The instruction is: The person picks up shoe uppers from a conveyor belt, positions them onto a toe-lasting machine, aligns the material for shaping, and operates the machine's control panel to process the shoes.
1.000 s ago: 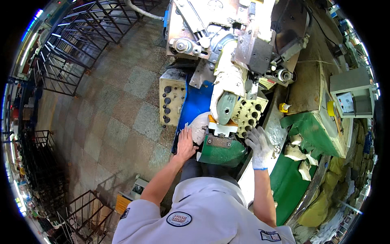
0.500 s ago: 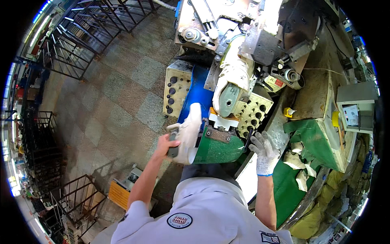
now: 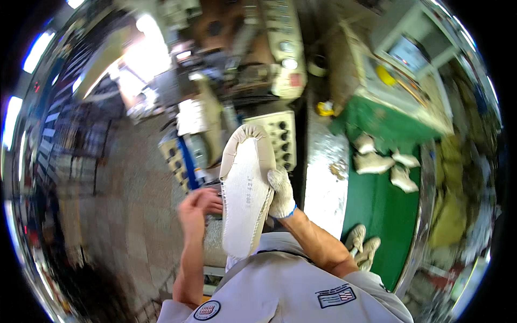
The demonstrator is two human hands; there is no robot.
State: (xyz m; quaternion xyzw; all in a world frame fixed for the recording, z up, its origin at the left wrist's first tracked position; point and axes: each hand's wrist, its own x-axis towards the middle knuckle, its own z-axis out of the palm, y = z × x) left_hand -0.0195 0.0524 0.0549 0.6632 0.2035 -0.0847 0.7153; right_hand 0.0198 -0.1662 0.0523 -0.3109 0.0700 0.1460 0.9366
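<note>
A beige shoe upper, pulled over a last with its white stitched-on bottom (image 3: pixel 245 199) facing up and its pleated toe pointing away, is in front of my body. My right hand (image 3: pixel 281 194), in a white knitted glove, grips its right edge; most of the fingers are hidden beneath. Bare and slightly blurred, my left hand (image 3: pixel 200 209) is just left of the shoe, its fingers loosely stretched toward it and nothing visible in them. Beyond, another white shoe (image 3: pixel 191 117) with a grey last sits in the machine (image 3: pixel 245 81).
A cream panel with black knobs (image 3: pixel 272 134) stands behind the shoe. Along my right runs a metal ledge (image 3: pixel 326 177), then a green surface (image 3: pixel 385 210) bearing several beige shoe uppers (image 3: pixel 372 163) and a pair of shoes (image 3: pixel 363 245). A grey open box (image 3: pixel 412 51) stands far right.
The view has swung right. The shoe that my left hand held has come to the middle, bottom up, and my gloved right hand has taken hold of it. My left hand appears to have let go.
</note>
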